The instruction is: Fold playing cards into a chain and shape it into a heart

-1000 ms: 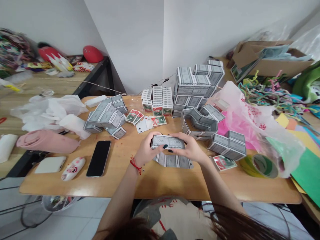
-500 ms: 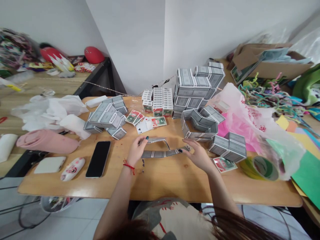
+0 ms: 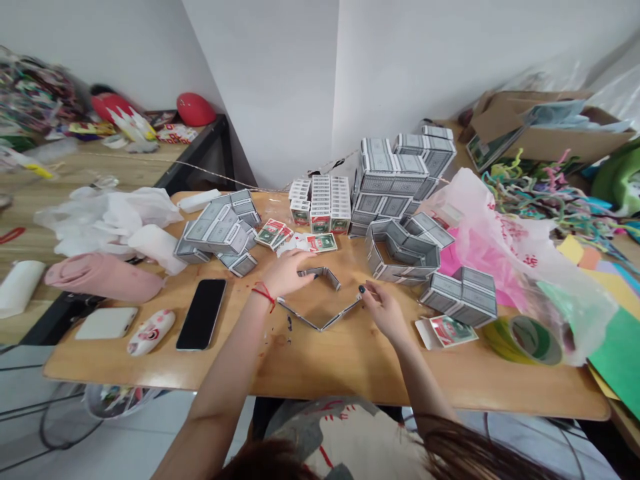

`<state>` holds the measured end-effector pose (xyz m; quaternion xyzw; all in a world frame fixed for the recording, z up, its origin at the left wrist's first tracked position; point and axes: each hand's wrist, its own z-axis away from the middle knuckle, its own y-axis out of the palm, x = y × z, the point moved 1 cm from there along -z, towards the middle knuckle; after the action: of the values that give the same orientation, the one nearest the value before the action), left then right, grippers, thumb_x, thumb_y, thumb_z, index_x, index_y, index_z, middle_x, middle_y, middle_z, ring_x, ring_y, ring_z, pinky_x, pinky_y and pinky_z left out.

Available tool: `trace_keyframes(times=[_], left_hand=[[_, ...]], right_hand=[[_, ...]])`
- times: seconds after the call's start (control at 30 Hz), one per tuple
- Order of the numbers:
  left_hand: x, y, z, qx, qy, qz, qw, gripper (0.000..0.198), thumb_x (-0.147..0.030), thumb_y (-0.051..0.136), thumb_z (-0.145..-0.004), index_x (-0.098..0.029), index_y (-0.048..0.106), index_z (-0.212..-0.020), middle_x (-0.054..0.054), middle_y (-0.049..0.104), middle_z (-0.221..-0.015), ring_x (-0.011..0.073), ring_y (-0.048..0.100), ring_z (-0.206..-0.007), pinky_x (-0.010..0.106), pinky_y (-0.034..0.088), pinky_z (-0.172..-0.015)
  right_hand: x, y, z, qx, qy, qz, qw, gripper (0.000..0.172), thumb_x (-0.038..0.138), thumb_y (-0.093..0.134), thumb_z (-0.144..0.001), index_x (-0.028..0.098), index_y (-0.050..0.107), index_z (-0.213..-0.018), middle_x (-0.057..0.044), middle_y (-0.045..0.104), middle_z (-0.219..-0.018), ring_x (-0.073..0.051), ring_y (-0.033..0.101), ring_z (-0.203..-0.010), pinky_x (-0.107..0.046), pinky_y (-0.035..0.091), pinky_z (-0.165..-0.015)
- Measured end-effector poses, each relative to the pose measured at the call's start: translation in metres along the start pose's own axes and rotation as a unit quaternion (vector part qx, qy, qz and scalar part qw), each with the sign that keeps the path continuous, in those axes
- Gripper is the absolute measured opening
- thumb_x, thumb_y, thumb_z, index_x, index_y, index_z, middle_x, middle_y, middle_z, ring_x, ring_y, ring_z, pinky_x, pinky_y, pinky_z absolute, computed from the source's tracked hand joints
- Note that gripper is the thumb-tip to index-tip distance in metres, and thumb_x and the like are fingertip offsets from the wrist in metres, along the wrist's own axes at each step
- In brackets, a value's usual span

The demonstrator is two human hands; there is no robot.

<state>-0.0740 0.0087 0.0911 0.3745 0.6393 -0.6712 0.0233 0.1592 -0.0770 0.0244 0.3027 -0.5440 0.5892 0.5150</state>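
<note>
A long strip of grey-backed playing cards [image 3: 345, 312] stands on edge on the table, bent into a V that points toward me. My right hand [image 3: 383, 310] pinches its right end with thumb and fingers. Beyond it, my left hand [image 3: 289, 275] grips the left end of a shorter folded card strip [image 3: 327, 275]; some of its fingers are hidden. Behind that hand lie loose cards and red-and-green card packs [image 3: 321, 243]. An open ring of joined cards [image 3: 403, 267] stands to the right of the hands.
Card blocks are stacked high [image 3: 390, 173] at the back, beside rows of card boxes [image 3: 330, 200]. Another card structure [image 3: 217, 230] stands left. A phone [image 3: 201, 315], a mouse [image 3: 151, 332] and a pink roll [image 3: 105, 277] lie left; yellow tape [image 3: 525, 340] and plastic bags [image 3: 540, 260] lie right.
The long strip has gone from nearly straight to a V opening away from me. My left hand has moved farther from me, onto the shorter strip. My right hand has shifted slightly.
</note>
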Motion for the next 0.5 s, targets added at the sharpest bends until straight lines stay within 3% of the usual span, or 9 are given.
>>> trace_keyframes(times=[0.07,0.13,0.23,0.33,0.5], left_hand=[[-0.003,0.009,-0.012,0.049,0.015,-0.005,0.999,0.046,-0.032,0.057,-0.065,-0.022,0.052,-0.11,0.007,0.054,-0.112,0.0224,0.048,-0.104,0.032,0.036,-0.089],[-0.006,0.02,-0.022,0.082,0.012,-0.018,0.996,0.04,-0.028,0.057,-0.065,-0.023,0.056,-0.105,0.007,0.057,-0.108,0.023,0.051,-0.099,0.031,0.037,-0.086],[-0.008,0.031,-0.031,0.122,-0.034,-0.049,0.991,0.016,-0.023,0.053,-0.066,-0.02,0.064,-0.077,0.009,0.063,-0.084,0.0244,0.057,-0.084,0.032,0.039,-0.077],[-0.005,0.033,-0.034,0.119,-0.048,-0.046,0.991,0.013,-0.018,0.051,-0.065,-0.018,0.063,-0.069,0.009,0.063,-0.072,0.0244,0.058,-0.077,0.032,0.039,-0.071],[0.012,0.031,-0.025,0.089,-0.041,0.011,0.995,0.022,-0.018,0.045,-0.067,-0.018,0.063,-0.079,0.005,0.063,-0.072,0.0192,0.057,-0.068,0.028,0.04,-0.065]], right_hand=[[0.004,0.004,0.006,-0.033,-0.008,0.079,0.996,0.055,0.053,0.047,-0.071,0.017,0.049,-0.112,-0.011,0.058,-0.104,-0.022,0.059,-0.08,-0.037,0.046,-0.072],[0.01,0.008,0.012,-0.027,-0.028,0.158,0.987,0.051,0.051,0.046,-0.073,0.017,0.051,-0.111,-0.012,0.059,-0.098,-0.021,0.059,-0.076,-0.035,0.044,-0.073],[0.018,0.016,0.016,0.002,-0.038,0.23,0.972,0.035,0.042,0.044,-0.075,0.017,0.059,-0.094,-0.012,0.059,-0.088,-0.018,0.059,-0.067,-0.029,0.043,-0.065],[0.022,0.022,0.015,0.028,-0.064,0.255,0.964,0.024,0.029,0.041,-0.076,0.018,0.062,-0.076,-0.008,0.061,-0.078,-0.016,0.058,-0.066,-0.024,0.04,-0.062],[0.025,0.022,0.007,0.016,-0.069,0.295,0.953,0.031,0.027,0.037,-0.076,0.016,0.06,-0.059,-0.006,0.06,-0.059,-0.016,0.054,-0.056,-0.023,0.033,-0.051]])
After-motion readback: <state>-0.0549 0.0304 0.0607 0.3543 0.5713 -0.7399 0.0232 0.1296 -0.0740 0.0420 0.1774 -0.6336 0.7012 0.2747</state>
